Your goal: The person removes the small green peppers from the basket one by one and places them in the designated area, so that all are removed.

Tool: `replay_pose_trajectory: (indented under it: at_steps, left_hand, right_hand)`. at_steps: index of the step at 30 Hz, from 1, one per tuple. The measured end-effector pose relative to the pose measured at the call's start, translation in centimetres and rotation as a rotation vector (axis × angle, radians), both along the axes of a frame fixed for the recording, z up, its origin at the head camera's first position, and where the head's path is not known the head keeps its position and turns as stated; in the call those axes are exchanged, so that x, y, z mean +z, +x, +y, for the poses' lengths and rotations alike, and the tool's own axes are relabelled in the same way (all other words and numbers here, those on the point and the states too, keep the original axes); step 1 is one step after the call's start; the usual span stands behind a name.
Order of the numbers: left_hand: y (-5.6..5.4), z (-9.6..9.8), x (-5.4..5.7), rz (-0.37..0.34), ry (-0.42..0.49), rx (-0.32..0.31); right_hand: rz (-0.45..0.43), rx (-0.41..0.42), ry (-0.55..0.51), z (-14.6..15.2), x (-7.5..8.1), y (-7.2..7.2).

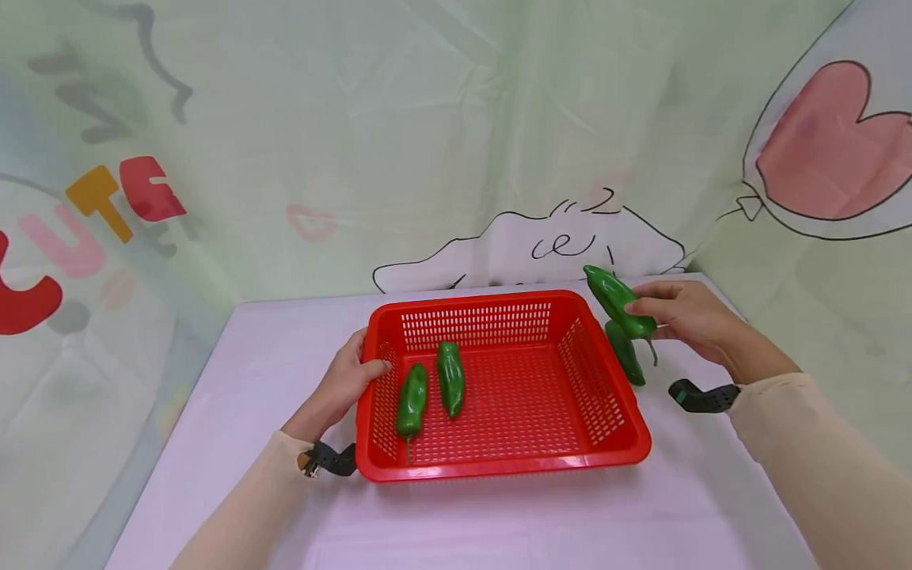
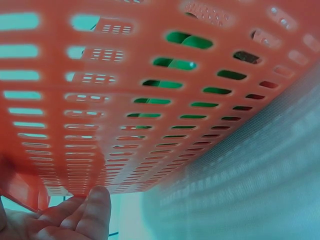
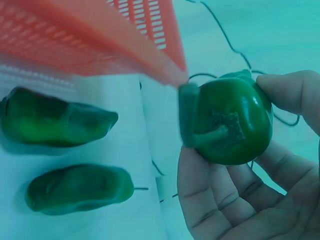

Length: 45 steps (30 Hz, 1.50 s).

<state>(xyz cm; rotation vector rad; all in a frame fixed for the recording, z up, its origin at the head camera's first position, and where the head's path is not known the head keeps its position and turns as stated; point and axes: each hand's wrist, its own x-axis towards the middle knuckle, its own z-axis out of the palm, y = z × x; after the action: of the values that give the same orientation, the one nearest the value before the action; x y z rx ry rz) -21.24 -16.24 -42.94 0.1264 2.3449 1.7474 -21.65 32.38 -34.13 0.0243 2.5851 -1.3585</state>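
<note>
A red plastic basket (image 1: pixel 502 463) with slotted walls sits in the middle of the head view. Two green peppers, one on the left (image 1: pixel 412 400) and another beside it (image 1: pixel 450 378), lie inside near its left wall. My left hand (image 1: pixel 347 380) grips the basket's left rim, thumb over the edge and fingers outside. To the right of the basket, my right hand (image 1: pixel 687 321) pinches a green pepper (image 1: pixel 611 297) between thumb and fingers, its stem hanging down. Two more peppers, the upper (image 3: pixel 55 119) and the lower (image 3: pixel 80 189), lie beside the basket in the right wrist view.
A pale lilac cloth covers the table (image 1: pixel 470 526). Behind it hangs a light green printed curtain (image 1: pixel 342 158) with cartoon drawings, close to the table's far edge. Black wrist devices, left (image 1: pixel 333 459) and right (image 1: pixel 701 397), sit on both wrists.
</note>
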Motion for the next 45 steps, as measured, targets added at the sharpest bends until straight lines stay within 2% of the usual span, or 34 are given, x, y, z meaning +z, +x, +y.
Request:
replay_pose_trajectory:
  at_steps: [12, 27, 36, 45]
  left_hand:
    - [0.1, -0.2, 0.0, 0.017, 0.007, -0.003]
    - [0.0, -0.3, -0.2, 0.029, 0.009, -0.015]
    - [0.0, -0.3, -0.1, 0.017, 0.011, -0.017]
    - [0.0, -0.1, 0.0, 0.01, 0.011, -0.012]
  right_hand:
    - [-0.051, -0.077, 0.028, 1.9, -1.8, -0.3]
    - [-0.109, -0.13, 0.023, 3.8, -4.2, -0.3]
    - [-0.187, -0.186, 0.043, 5.1, -6.0, -0.6]
    - [-0.202, -0.218, 0.037, 5.4, -7.1, -0.8]
